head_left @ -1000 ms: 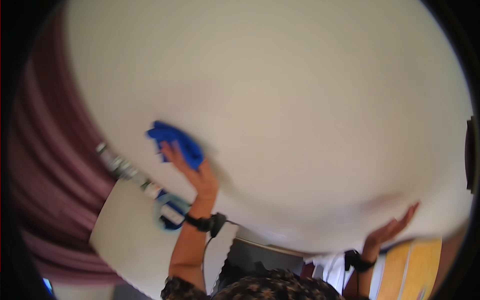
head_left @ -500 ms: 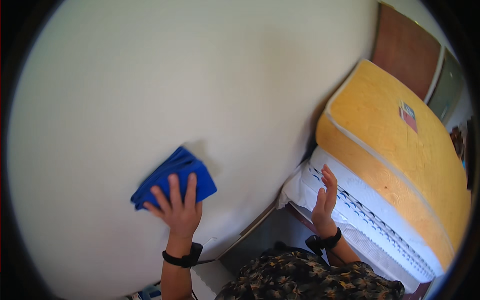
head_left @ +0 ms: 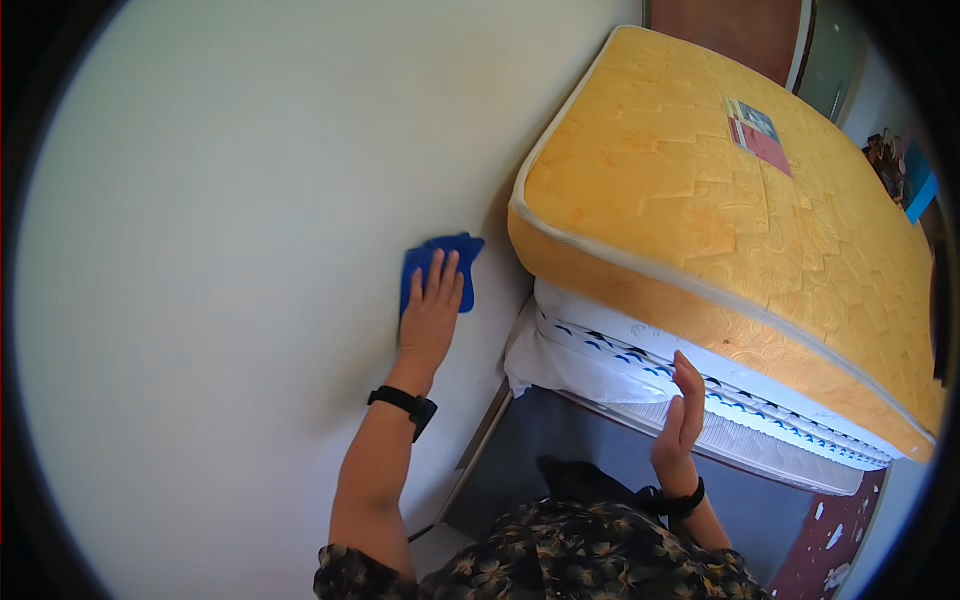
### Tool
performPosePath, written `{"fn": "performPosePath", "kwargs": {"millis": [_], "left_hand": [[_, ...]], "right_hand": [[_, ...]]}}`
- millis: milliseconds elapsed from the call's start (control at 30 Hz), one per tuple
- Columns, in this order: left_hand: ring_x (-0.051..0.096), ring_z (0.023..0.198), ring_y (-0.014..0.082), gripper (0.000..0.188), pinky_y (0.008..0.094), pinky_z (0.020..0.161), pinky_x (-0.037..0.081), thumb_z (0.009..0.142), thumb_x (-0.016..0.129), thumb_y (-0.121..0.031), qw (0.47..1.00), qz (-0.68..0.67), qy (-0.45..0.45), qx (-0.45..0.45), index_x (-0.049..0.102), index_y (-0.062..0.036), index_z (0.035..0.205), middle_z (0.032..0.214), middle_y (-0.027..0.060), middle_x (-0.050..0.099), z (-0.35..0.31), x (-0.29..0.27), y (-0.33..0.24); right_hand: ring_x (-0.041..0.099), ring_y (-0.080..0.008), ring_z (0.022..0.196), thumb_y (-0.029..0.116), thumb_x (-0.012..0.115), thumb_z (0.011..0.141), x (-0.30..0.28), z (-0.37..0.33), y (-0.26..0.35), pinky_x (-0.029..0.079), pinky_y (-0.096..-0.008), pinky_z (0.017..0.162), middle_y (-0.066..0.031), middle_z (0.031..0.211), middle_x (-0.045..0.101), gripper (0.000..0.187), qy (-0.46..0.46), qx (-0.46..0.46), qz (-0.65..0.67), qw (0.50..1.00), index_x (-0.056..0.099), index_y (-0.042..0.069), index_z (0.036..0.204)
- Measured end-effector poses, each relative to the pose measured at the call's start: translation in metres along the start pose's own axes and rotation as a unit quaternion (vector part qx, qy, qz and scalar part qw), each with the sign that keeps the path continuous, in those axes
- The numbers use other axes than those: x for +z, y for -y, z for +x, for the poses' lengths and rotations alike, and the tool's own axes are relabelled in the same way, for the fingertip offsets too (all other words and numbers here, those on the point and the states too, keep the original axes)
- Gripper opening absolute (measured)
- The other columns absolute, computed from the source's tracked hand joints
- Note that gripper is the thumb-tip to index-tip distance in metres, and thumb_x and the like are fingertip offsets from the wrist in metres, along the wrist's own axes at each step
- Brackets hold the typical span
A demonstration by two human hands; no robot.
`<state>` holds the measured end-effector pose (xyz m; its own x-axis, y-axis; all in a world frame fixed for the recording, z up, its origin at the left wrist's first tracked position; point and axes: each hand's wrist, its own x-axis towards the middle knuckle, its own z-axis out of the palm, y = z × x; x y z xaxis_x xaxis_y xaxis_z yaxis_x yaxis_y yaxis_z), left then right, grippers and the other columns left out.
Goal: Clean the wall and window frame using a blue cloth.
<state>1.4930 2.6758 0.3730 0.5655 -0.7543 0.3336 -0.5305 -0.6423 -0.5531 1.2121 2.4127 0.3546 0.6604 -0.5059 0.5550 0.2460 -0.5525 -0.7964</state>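
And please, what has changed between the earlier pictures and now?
The left hand has moved the blue cloth rightward along the pale wall, closer to the yellow mattress. The view has turned too: the purple curtain and bottle are out of it, and more of the mattress shows.

Nothing was let go or newly taken: the cloth is still under the left hand; the right hand is still raised and empty.

The cloth (head_left: 470, 256) looks matt; the wall (head_left: 240, 250), smooth; the mattress (head_left: 690, 190), quilted fabric.
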Motion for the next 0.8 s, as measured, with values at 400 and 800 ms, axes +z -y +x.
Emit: {"fn": "performPosePath", "kwargs": {"millis": [400,800], "left_hand": [[0.026,0.146,0.0229,0.050,0.0405,0.109,0.031,0.090,0.047,-0.013,0.996,-0.001,0.055,-0.066,0.048,-0.0083,0.139,0.160,0.0078,0.026,-0.069,0.051,-0.045],[0.041,0.130,0.0237,0.052,0.0477,0.104,0.027,0.079,0.065,-0.031,0.861,0.131,-0.223,-0.438,0.059,-0.0338,0.131,0.143,-0.0020,0.048,-0.293,-0.068,-0.004]], "right_hand": [[0.047,-0.0274,0.130,0.016,0.034,0.101,0.025,0.029,-0.013,0.037,-0.0402,0.106,-0.0173,0.139,0.051,0.040,0.043,0.041,0.019,0.998,0.049,-0.001,0.134],[0.045,-0.0284,0.132,0.019,0.028,0.102,0.171,0.041,0.080,0.036,-0.0426,0.109,-0.0170,0.139,0.050,0.043,0.234,-0.144,0.176,0.945,0.046,-0.001,0.136]]}}
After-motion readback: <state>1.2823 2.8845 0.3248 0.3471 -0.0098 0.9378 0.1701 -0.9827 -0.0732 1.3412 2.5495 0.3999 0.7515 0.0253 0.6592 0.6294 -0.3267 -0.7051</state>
